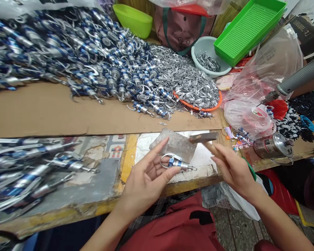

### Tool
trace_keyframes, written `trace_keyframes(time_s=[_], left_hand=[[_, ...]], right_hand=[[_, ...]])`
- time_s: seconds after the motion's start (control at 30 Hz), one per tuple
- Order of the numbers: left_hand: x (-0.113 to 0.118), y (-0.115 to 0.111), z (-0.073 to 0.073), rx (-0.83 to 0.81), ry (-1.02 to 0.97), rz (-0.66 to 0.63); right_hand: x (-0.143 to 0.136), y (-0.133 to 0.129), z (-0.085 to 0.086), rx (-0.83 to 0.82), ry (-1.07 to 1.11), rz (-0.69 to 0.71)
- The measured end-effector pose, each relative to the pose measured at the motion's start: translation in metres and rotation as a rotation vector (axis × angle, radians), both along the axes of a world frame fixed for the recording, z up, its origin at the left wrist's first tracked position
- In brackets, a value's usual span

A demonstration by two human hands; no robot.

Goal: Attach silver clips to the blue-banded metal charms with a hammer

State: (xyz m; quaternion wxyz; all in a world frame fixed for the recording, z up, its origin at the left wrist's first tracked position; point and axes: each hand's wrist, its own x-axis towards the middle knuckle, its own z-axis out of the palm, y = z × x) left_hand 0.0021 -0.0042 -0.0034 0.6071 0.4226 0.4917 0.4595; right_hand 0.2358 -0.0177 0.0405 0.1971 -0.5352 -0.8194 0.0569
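Observation:
My left hand (149, 174) grips a small blue-and-silver metal fitting (178, 162) between thumb and fingers. This fitting has a curved silver arm on one side and a ring at its right end. Behind it lies a rough grey metal block (174, 141) on a white patch of the bench. My right hand (234, 167) is wrapped round the handle of a hammer (203, 137). The hammer's dark head is raised near the block's right side, apart from the fitting.
A large heap of similar fittings (107, 59) covers the back left, with more fittings (28, 174) at the near left. Small metal plates (196, 87) fill an orange-rimmed tray. At right are a bowl (195, 57), green basket (248, 31), steel mug (269, 146) and power screwdriver (300, 78).

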Motion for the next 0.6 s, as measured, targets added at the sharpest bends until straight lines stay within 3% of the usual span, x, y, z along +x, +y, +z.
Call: trace_keyframes(time_s=[0.1,0.23,0.47,0.53,0.6], left_hand=[[0.001,-0.001,-0.001,-0.010,-0.047,0.011],[0.000,0.001,0.002,-0.016,-0.076,-0.016],[0.007,0.002,0.005,-0.042,-0.057,-0.042],[0.003,0.000,0.011,-0.038,-0.016,-0.020],[-0.014,-0.001,0.018,0.003,0.160,0.095]], right_hand=[[-0.016,-0.005,0.020,0.021,-0.009,0.187],[-0.020,-0.007,0.024,-0.031,-0.152,0.227],[-0.015,-0.013,0.009,-0.038,-0.060,0.185],[-0.005,-0.009,0.001,-0.046,0.010,0.103],[0.014,-0.001,-0.009,-0.016,0.060,-0.040]])
